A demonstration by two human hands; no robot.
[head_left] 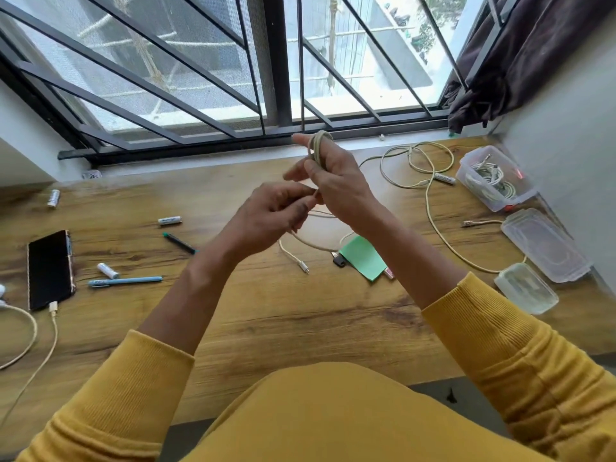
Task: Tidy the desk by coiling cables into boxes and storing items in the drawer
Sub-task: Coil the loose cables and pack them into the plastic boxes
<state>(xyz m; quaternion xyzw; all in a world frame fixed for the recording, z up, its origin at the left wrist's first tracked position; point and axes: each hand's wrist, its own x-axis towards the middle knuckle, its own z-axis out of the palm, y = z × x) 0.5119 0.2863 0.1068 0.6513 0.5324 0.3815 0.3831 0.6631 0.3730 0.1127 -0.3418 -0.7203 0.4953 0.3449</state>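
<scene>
Above the middle of the wooden desk (300, 321), my right hand (336, 181) is raised with a cream cable (318, 145) looped several times round its fingers. My left hand (270, 215) pinches the same cable just below the coil. The loose end trails down to the desk and ends in a plug (305, 270). A second cream cable (430, 181) lies tangled at the back right. A clear box (493, 176) at the right edge holds coiled white cables.
Beside the clear box lie its lid (546, 245) and a smaller closed box (526, 288). A green note (363, 256) and USB stick (340, 260) sit centre. Left side: phone (50, 270) on a charging cable, pens (125, 281), batteries (170, 221). Window bars stand behind the desk.
</scene>
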